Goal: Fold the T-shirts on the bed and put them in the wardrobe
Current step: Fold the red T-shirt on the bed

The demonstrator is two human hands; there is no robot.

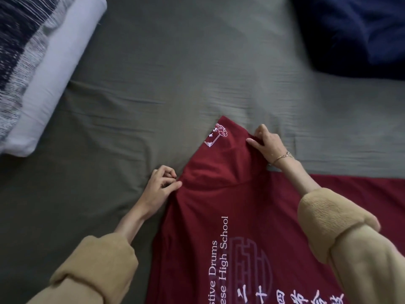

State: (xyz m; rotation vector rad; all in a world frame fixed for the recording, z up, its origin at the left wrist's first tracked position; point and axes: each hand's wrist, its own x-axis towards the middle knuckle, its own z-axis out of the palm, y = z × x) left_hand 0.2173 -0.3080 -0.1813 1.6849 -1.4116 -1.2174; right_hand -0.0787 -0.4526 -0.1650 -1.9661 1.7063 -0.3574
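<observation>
Maroon T-shirt (230,227) is lying flat on the grey-green bed (153,84), its long axis running left to right in front of the person, one sleeve (221,150) pointing away from them. The left hand (161,185) is pinching the shirt's edge at the sleeve's base; the right hand (268,142) is gripping the sleeve's far edge, fingers curled on cloth. Both hands are sitting at the sleeve, the rest of the shirt lying nearer the person and rightward, so the sleeve looks ready to be folded inward.

A white pillow (59,69) beside a striped one (15,51) lies far left; dark blue bedding (355,29) top right.
</observation>
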